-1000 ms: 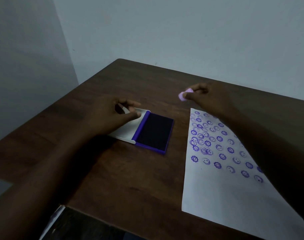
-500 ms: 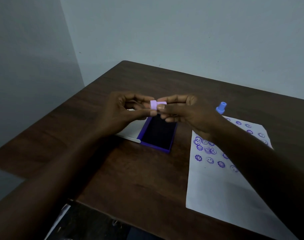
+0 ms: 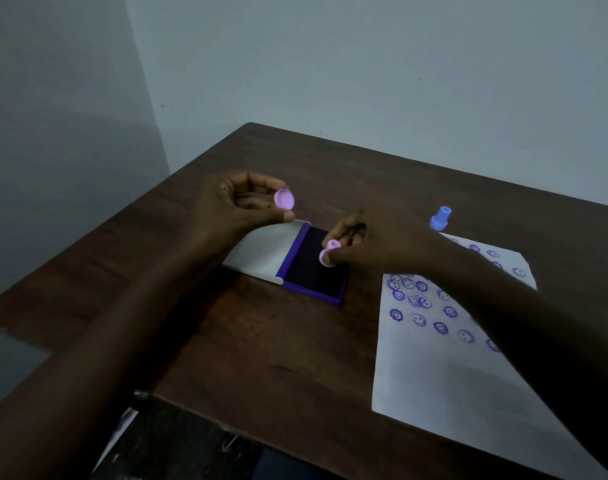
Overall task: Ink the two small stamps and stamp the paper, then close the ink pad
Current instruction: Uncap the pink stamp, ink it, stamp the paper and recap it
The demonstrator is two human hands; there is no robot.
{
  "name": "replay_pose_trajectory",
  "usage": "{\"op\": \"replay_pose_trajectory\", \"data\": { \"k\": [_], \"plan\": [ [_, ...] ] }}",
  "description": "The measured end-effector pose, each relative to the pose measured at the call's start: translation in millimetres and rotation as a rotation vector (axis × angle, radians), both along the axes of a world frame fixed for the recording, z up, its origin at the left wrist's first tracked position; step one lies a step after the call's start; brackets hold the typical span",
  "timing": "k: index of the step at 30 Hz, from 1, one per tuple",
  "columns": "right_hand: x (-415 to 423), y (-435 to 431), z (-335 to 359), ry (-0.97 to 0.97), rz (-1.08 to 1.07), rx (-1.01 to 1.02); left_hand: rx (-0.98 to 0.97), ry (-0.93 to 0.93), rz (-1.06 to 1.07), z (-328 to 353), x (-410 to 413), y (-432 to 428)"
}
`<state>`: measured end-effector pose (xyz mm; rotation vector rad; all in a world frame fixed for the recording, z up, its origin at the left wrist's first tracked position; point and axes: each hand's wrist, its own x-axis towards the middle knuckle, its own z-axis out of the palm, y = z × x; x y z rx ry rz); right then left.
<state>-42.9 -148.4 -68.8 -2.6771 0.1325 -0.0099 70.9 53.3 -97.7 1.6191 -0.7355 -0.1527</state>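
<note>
Two hands at work: right hand (image 3: 375, 244) pinches the pink stamp (image 3: 329, 257) at frame centre, just over or on the open ink pad (image 3: 316, 268), can't tell which; press flat w/ even weight. Left hand (image 3: 240, 206) pinches its cap (image 3: 283, 199), upper left of pad. Blue stamp (image 3: 440, 218) stands by the paper (image 3: 434, 375), right.

Purple ink pad (image 3: 314, 271), pink stamp (image 3: 328, 257), blue stamp (image 3: 440, 218)

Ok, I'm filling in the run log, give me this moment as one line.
left hand: holds pink cap | right hand: pink stamp over open ink pad | blue stamp: standing by paper
</note>
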Motion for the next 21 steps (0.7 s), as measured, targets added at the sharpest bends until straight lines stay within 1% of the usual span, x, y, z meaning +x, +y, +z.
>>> {"op": "replay_pose_trajectory", "data": {
  "k": [5, 11, 15, 21],
  "plan": [
    [8.9, 4.3, 4.4, 0.063, 0.057, -0.088, -0.009, -0.001, 0.000, -0.3, -0.8, 0.9],
    [6.7, 11.7, 2.3, 0.031, 0.066, -0.166, 0.002, -0.012, 0.001, -0.3, -3.7, 0.0],
    [7.3, 12.7, 3.7, 0.055, 0.049, -0.170, 0.044, -0.011, -0.003, 1.2, -2.6, -2.1],
    [5.2, 11.7, 1.6, 0.034, 0.051, -0.158, 0.053, 0.000, 0.000, 0.5, -3.6, -1.0]
  ]
}}
